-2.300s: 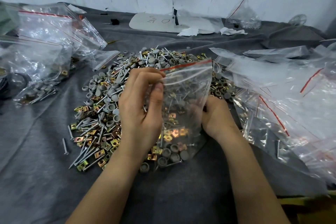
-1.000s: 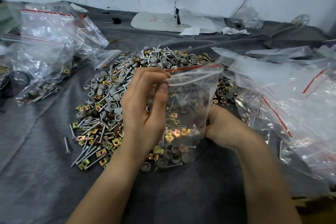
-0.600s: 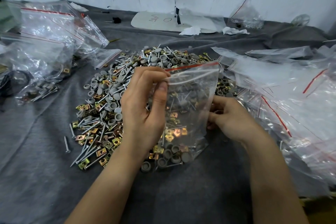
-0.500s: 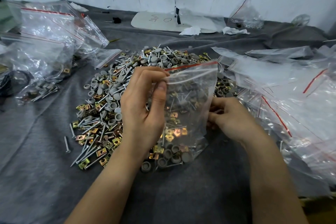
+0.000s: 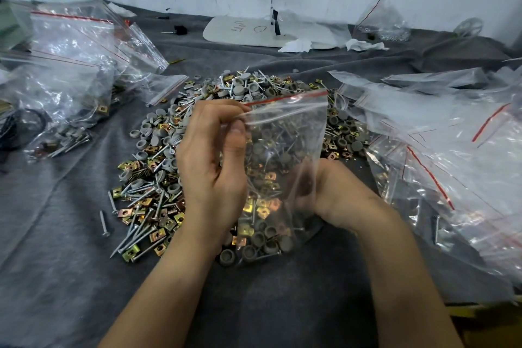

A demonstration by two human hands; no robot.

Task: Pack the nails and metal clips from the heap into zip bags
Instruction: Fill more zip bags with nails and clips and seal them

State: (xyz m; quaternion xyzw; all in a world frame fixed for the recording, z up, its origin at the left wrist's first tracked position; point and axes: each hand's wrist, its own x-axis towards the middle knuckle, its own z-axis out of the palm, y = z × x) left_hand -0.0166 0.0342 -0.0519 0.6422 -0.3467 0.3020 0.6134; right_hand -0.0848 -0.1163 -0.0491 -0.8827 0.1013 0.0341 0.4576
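Note:
A heap (image 5: 152, 178) of silver nails, brass-coloured metal clips and grey round caps lies on the grey cloth (image 5: 56, 263). I hold a clear zip bag (image 5: 285, 133) with a red strip upright over the heap's near side. Clips, caps and nails fill its bottom. My left hand (image 5: 214, 167) pinches the bag's top left corner between thumb and fingers. My right hand (image 5: 341, 195) is at the bag's lower right, with its fingers curled behind the plastic and seen only dimly through it. What they hold is hidden.
Filled zip bags (image 5: 70, 70) are piled at the left. A spread of empty zip bags (image 5: 452, 150) covers the right side. A white board (image 5: 254, 34) and crumpled paper lie at the back by the wall. A loose nail (image 5: 104, 223) lies left of the heap.
My right hand has moved left from beside the bag to behind its lower right part. My left hand keeps its pinch on the bag's top corner.

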